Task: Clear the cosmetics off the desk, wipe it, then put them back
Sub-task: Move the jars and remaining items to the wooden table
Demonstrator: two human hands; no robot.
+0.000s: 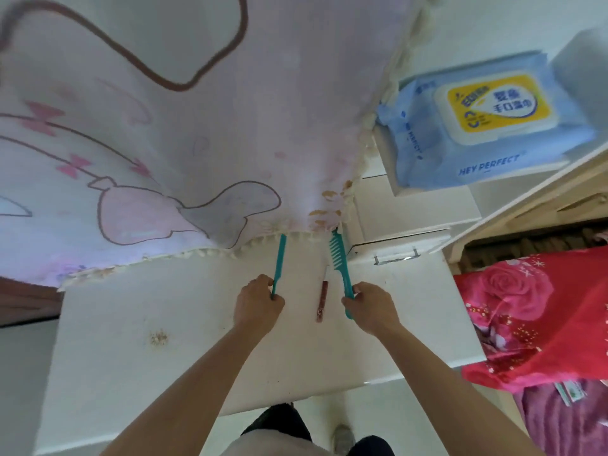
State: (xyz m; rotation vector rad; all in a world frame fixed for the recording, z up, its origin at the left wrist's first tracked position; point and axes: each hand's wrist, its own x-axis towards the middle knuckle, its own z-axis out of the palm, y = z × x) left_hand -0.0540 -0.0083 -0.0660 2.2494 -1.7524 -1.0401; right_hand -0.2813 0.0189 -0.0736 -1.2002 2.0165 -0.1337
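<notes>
Head view: the left hand (260, 302) has its grip closed round a thin teal comb (279, 261); the right hand (370, 306) grips a wide-toothed teal comb (339, 258); a reddish tube (321, 301) lies between them on the white desk (131, 291); an unwiped stain (159, 337) suggests clearing is underway; next, probably carrying both combs off, then the tube.

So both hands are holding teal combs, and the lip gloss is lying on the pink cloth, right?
The head view shows the left hand holding a teal tail comb, the right hand a teal wide-tooth comb, but the lip gloss tube lies on the desk between them, not the pink cloth.
</notes>
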